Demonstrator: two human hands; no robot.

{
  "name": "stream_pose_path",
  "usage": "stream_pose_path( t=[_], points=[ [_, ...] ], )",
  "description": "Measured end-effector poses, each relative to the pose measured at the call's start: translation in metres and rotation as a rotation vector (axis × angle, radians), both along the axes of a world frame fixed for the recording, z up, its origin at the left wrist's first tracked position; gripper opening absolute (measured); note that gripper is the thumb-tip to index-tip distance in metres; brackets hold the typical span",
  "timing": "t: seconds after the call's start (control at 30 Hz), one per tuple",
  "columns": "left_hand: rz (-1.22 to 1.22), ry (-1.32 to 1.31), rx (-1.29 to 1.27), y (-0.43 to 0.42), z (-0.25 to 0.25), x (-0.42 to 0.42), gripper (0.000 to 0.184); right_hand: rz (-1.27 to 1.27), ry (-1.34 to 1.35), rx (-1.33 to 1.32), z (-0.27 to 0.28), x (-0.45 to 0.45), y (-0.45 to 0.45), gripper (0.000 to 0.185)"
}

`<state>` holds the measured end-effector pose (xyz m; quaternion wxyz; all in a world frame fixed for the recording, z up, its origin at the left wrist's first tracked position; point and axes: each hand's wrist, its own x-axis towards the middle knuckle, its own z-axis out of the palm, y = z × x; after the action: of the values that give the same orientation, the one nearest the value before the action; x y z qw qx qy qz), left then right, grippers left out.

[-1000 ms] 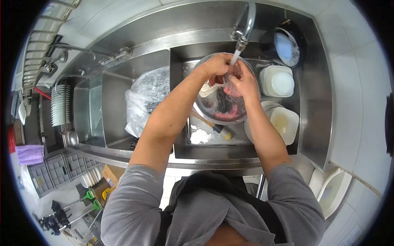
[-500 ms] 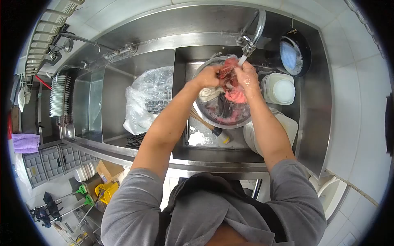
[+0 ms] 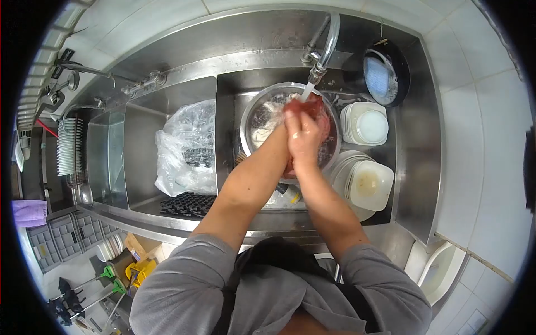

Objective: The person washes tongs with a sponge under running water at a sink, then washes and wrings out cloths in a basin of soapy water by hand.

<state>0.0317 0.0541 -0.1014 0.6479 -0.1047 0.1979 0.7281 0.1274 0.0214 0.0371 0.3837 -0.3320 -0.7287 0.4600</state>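
Observation:
My hands are pressed together over a round metal bowl point(image 3: 246, 125) of water under a running faucet point(image 3: 318, 70). A wet red cloth point(image 3: 319, 111) is bunched between them, and part of it hangs below my wrists. My right hand point(image 3: 305, 142) is closed over it, fingers pointing toward the faucet. My left hand point(image 3: 291, 114), smeared by motion and partly covered by the right, grips the cloth too. A whitish cloth point(image 3: 262, 135) lies in the bowl, left of my left wrist.
Stacked white dishes point(image 3: 373, 125) and a bowl with yellowish residue point(image 3: 368, 184) stand to the right. A dark pan point(image 3: 399, 78) holding a blue sponge hangs behind them. Clear plastic wrap point(image 3: 178, 142) and a black mat point(image 3: 187, 204) occupy the middle basin.
My hands were apart with the cloth between them; now they are pressed together, the right over the left. The view has shifted slightly, showing the dishes at the right more fully.

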Motion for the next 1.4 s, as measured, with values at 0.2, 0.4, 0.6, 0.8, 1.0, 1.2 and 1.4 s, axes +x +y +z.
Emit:
stream_pose_path(
  t=[0.2, 0.4, 0.6, 0.8, 1.0, 1.2, 1.4],
  points=[
    [-0.224, 1.049, -0.475, -0.043, 0.047, -0.019, 0.036, -0.086, -0.693, 0.086, -0.085, 0.01, 0.068, 0.024],
    [-0.299, 1.888, -0.759, -0.06, 0.059, -0.042, 0.036, 0.139, -0.693, 0.125, -0.111, 0.046, 0.064, 0.028],
    [-0.963, 2.087, -0.725, -0.097, -0.081, 0.002, 0.035, 0.355, -0.935, 0.329, -0.174, 0.048, 0.036, 0.026],
    [-1.083, 2.412, -0.35, -0.074, -0.094, -0.032, 0.039, 0.514, -1.196, 0.162, -0.216, 0.036, 0.058, 0.027],
    [-0.699, 1.344, -0.495, -0.065, 0.02, -0.056, 0.037, 0.294, -0.489, 0.099, -0.087, 0.018, 0.044, 0.041],
    [-0.302, 1.656, -0.141, -0.075, 0.118, -0.058, 0.028, 0.423, -0.513, -0.105, -0.016, -0.012, 0.062, 0.037],
    [-0.558, 1.506, -0.27, -0.064, 0.083, -0.04, 0.033, 0.319, -0.187, -0.278, 0.025, 0.013, 0.076, 0.022]
  ],
)
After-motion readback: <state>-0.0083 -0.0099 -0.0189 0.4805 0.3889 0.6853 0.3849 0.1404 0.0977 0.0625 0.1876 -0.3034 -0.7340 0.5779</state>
